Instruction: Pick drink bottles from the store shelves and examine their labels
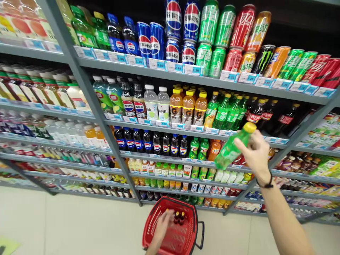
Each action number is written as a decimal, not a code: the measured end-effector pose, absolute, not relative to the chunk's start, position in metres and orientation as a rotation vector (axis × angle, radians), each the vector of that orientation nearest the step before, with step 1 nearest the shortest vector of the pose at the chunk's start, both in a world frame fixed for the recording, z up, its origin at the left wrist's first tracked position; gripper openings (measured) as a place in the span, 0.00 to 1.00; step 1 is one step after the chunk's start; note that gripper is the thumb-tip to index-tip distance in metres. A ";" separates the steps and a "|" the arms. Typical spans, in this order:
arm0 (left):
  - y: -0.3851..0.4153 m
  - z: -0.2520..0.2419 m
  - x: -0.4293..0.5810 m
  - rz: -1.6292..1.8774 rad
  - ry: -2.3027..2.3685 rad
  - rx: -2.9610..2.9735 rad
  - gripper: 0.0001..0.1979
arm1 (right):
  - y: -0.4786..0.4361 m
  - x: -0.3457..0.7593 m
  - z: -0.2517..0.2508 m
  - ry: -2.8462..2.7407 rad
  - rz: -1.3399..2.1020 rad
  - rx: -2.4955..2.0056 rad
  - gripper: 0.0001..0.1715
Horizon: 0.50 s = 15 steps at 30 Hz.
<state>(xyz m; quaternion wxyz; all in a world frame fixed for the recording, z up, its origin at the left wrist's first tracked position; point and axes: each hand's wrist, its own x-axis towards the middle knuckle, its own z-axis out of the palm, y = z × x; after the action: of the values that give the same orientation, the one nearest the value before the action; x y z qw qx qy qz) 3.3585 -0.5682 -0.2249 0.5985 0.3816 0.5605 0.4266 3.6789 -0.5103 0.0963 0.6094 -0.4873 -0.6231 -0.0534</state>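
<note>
My right hand is closed round the upper part of a green soda bottle with a yellow cap. The bottle hangs tilted in front of the shelves, clear of them. Lower down, my left hand reaches over the red shopping basket on the floor. Its fingers are blurred, and a bit of yellow cap shows beside them; whether they grip it I cannot tell. Two small dark cola bottles with yellow caps stand in the basket, just right of that hand.
Shelves hold rows of drinks. Green bottles and dark cola bottles stand on the second shelf, by orange Gatorade bottles. Cans are stacked on the upper shelf. A grey upright divides the racks. The basket's black handle sticks out right.
</note>
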 end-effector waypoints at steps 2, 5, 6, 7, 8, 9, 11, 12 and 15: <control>-0.551 -0.213 3.361 1.026 1.120 0.910 0.44 | -0.532 3.648 0.047 -1.366 0.281 -1.151 0.24; -0.546 -0.184 3.358 0.931 0.778 0.992 0.43 | -0.558 3.600 -0.017 -1.209 0.804 -1.188 0.24; -0.549 -0.176 3.355 0.853 0.657 1.042 0.43 | -0.564 3.584 -0.031 -1.196 0.895 -1.172 0.24; -0.554 -0.169 3.352 0.788 0.593 1.084 0.44 | -0.568 3.570 -0.040 -1.198 0.938 -1.160 0.23; -0.560 -0.164 3.348 0.748 0.570 1.118 0.47 | -0.571 3.556 -0.045 -1.205 0.953 -1.148 0.22; -0.565 -0.160 3.345 0.736 0.588 1.141 0.50 | -0.573 3.544 -0.047 -1.208 0.951 -1.145 0.22; -0.573 -0.155 3.340 0.787 0.671 1.156 0.52 | -0.576 3.525 -0.048 -1.173 0.927 -1.152 0.23; -0.575 -0.152 3.338 0.828 0.688 1.159 0.51 | -0.578 3.518 -0.051 -1.145 0.909 -1.157 0.25; -0.572 -0.142 3.332 0.987 0.643 1.115 0.45 | -0.590 3.500 -0.074 -1.088 0.937 -1.151 0.30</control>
<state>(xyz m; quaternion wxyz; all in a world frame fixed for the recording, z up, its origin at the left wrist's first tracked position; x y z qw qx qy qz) 3.3317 -0.5718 -0.1416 0.6888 0.4984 0.2873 0.4412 3.5004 -0.5897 -0.0740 0.6056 -0.4977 -0.4706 0.4050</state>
